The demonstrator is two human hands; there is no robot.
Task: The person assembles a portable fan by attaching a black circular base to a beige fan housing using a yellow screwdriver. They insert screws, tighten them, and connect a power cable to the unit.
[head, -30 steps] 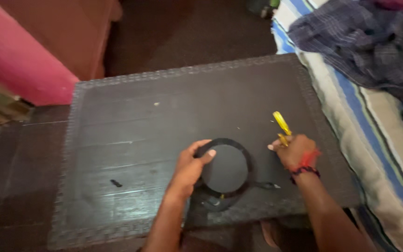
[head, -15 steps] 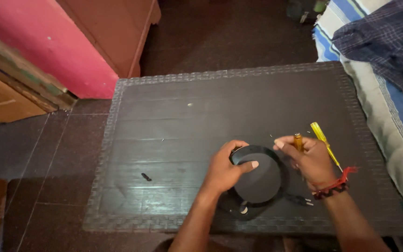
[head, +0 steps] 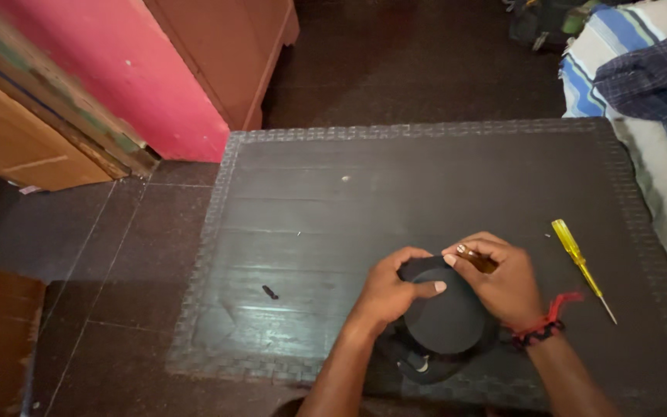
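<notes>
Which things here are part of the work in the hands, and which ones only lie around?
In hand:
left hand on round black disc
right hand with small amber tool

Lying about:
yellow screwdriver
small black piece
checked cloth

Both forearms reach in from bottom, hands close together. Left hand (head: 389,292) curled, thumb stretched right. Right hand (head: 499,279) fingers bent in a pinch, wrist banded.

The round disc (head: 445,316) is matte black, on a dark table (head: 364,185) with a woven-pattern border. The screwdriver (head: 577,251) has a clear yellow handle. A red and black wristband (head: 543,324) circles one wrist. The wall (head: 110,69) is pink; the bedding (head: 604,62) has blue and white stripes.
</notes>
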